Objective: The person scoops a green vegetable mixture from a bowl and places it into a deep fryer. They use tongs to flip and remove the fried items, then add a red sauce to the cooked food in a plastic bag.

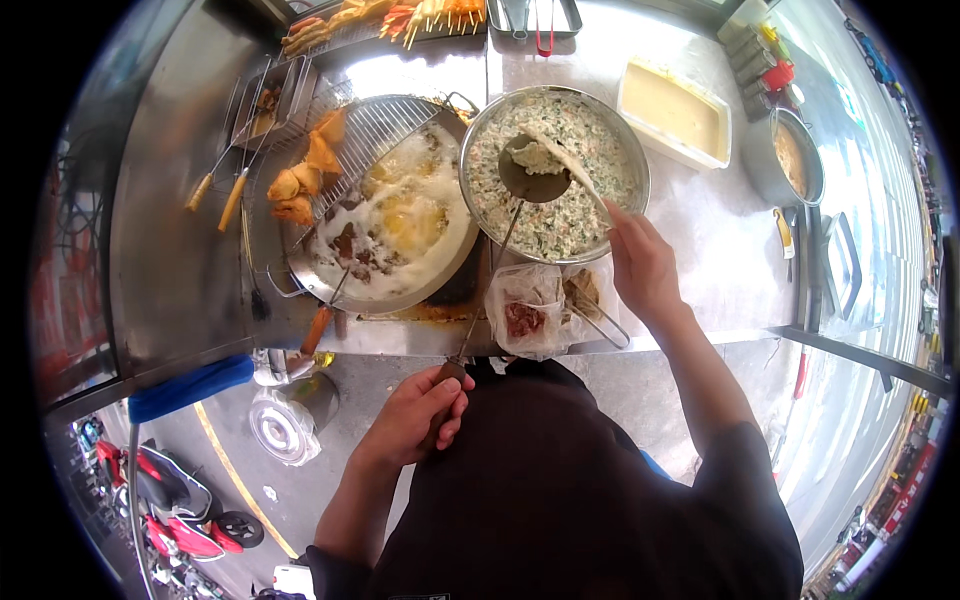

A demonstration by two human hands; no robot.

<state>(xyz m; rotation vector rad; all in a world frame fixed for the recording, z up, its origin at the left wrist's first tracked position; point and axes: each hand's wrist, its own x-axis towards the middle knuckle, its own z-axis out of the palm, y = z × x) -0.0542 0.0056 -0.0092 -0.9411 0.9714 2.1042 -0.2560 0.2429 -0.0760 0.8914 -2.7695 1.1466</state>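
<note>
My left hand (432, 415) is closed on the wooden handle of a long metal mold (528, 188), whose round head is over a steel bowl of pale mixture with green bits (540, 230). My right hand (640, 260) grips a light spatula (582, 171), its tip at a lump of mixture in the mold. Left of the bowl, a wide pan (400, 270) holds foaming oil with yellow pieces and a submerged wooden-handled tool (322, 324). Golden fried pieces (322, 152) rest on its wire rack (382, 123).
A cream batter tub (672, 112) and steel pot (782, 160) are at right. Bags of ingredients (525, 310) lie near me. Long-handled tools (237, 195) rest at left, below skewered food (435, 18). A covered bucket (295, 420) and red scooters (185, 510) are beyond the counter edge.
</note>
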